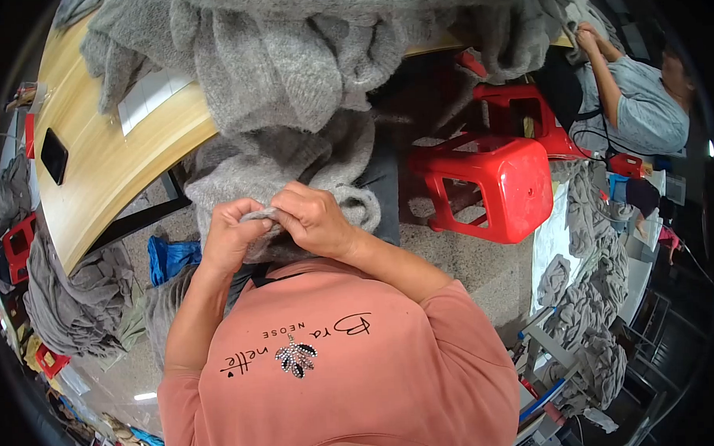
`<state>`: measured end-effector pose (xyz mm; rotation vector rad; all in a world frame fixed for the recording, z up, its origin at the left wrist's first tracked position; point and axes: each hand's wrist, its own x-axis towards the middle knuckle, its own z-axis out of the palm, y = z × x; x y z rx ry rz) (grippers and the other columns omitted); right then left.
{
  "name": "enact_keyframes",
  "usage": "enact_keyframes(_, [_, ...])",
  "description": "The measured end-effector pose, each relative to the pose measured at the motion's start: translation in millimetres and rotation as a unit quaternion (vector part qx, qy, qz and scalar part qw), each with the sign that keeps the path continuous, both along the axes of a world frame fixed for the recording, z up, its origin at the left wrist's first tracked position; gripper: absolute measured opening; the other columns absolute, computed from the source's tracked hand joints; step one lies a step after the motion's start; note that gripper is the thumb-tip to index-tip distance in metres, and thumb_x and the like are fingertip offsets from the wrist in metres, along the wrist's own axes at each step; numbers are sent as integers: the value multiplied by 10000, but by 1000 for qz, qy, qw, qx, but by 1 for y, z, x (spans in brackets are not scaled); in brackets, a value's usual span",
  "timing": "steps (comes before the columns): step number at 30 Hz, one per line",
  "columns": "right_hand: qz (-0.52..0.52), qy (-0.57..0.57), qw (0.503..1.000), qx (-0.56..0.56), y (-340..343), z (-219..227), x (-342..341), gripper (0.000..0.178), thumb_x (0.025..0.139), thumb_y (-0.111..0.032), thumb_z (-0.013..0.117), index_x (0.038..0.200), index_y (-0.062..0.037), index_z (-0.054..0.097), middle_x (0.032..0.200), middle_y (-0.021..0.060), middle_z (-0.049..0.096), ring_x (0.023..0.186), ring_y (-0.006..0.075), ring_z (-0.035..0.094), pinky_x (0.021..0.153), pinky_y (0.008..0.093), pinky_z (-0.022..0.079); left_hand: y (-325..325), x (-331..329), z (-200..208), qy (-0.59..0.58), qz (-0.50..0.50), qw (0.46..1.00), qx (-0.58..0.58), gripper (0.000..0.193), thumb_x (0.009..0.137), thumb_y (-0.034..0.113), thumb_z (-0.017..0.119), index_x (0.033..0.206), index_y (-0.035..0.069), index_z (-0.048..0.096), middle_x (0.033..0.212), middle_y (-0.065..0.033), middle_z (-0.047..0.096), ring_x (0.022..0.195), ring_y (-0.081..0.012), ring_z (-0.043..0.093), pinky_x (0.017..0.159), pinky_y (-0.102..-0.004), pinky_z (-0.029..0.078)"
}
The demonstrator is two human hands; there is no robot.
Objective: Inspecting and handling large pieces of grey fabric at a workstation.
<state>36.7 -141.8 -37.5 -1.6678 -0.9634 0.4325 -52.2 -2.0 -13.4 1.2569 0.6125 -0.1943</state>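
A grey fuzzy knit garment (276, 161) lies bunched over my lap, its upper part running up toward the table edge. My left hand (233, 231) pinches a narrow rolled edge of the knit between thumb and fingers. Right beside it, my right hand (313, 218) is closed on the same edge, thumbs almost meeting. A loop of the knit (360, 207) curls out past my right hand. Whether anything small sits between the fingertips is hidden.
A wooden table (146, 163) carries a heap of grey knits (280, 56), white paper (154, 95) and a black phone (53, 156). Red stools (521, 190) stand at right, near a co-worker (632, 103) handling knitwear. More grey knits (80, 292) are piled at left, by a blue bag (172, 257).
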Motion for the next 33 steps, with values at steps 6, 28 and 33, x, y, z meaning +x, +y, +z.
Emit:
enact_keyframes(6, [-104, -192, 972, -92, -48, -34, 25, 340, 602, -155, 669, 903, -38, 564, 923, 133, 565, 846, 315, 541, 712, 392, 433, 9, -10, -9, 6, 33, 987, 154, 173, 638, 77, 587, 789, -8, 585, 770, -15, 559, 695, -95, 491, 620, -223, 385])
enact_keyframes(28, [142, -117, 977, 110, -22, 21, -8, 50, 606, -30, 560, 605, -43, 512, 636, 92, 548, 619, 278, 539, 548, 365, 416, -6, 28, -1, -121, 0, 993, 10, 94, 739, 5, 489, 807, -10, 552, 746, -60, 601, 636, -120, 571, 583, -237, 460])
enact_keyframes(33, [-60, -302, 939, 154, -22, 17, -6, 117, 645, -114, 560, 671, -40, 473, 640, 84, 503, 572, 256, 532, 423, 353, 404, -5, 22, -11, -109, -52, 993, -4, 76, 746, 43, 508, 763, -8, 563, 712, -48, 596, 618, -107, 566, 554, -208, 438])
